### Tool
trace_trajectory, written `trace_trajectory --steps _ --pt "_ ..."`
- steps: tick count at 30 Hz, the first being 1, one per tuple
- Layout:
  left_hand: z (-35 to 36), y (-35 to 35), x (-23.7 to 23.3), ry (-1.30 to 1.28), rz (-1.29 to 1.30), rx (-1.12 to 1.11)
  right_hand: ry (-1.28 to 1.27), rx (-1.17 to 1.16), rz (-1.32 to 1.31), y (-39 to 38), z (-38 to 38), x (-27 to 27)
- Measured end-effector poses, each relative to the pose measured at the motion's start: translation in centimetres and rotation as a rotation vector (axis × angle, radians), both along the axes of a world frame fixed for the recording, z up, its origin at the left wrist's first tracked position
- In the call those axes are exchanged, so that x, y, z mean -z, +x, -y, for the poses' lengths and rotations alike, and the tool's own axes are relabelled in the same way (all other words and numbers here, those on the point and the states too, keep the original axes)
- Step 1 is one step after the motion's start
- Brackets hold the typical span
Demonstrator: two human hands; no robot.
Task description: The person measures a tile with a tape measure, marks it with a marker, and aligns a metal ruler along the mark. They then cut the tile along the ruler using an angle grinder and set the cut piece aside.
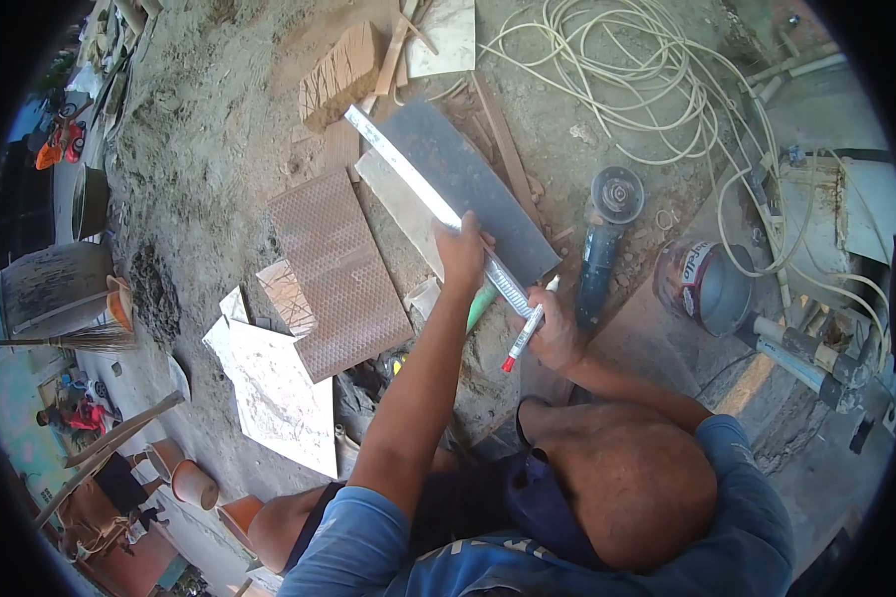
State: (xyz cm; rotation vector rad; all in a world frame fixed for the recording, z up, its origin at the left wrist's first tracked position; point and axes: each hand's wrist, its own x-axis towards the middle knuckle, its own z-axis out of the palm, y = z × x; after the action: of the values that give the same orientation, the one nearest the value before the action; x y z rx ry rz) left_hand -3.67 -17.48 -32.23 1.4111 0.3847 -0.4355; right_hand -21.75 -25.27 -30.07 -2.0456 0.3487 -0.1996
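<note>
A long silver metal bar (408,171) runs diagonally across a dark grey tile (453,149). My left hand (464,257) is closed around the bar at about its middle. The near end of the bar meets my right hand (558,336), whose fingers are closed on a white marker (524,340) with a red end pointing down-left. The tile lies tilted on the ground under the bar. Beside it on the left is a brown tile (338,269) with a dotted texture. Below my left wrist, a green tube-like object (481,306) partly shows.
An angle grinder (597,254) lies right of the grey tile, near a paint bucket (702,287). Coiled pale cable (637,70) spreads at top right. White broken sheets (281,388) lie at left, a brick block (343,75) at top. People and buckets (191,484) stand far left.
</note>
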Motion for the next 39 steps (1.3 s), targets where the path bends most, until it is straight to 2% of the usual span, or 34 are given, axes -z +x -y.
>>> trace_trajectory --steps 5,12,18,20,24,39 --pt "0.2 0.3 -0.2 -0.204 -0.083 -0.032 -0.089 -0.037 0.027 -0.3 0.3 0.5" --pt "-0.6 0.7 1.0 -0.261 -0.100 0.020 -0.209 -0.097 0.118 -0.6 0.5 1.1" --pt "-1.2 1.8 2.0 0.015 0.058 0.102 -0.175 -0.061 0.071 -0.4 0.6 0.6" --pt "-1.7 2.4 2.1 0.451 0.084 0.363 -0.178 -0.050 0.059 -0.6 0.8 0.9" --pt "-0.6 2.5 1.1 0.826 0.283 0.420 -0.152 -0.012 0.041 -0.9 1.0 2.2" --pt "2.0 2.3 -0.1 0.952 0.247 0.429 -0.193 0.036 -0.032 -1.4 2.2 3.8"
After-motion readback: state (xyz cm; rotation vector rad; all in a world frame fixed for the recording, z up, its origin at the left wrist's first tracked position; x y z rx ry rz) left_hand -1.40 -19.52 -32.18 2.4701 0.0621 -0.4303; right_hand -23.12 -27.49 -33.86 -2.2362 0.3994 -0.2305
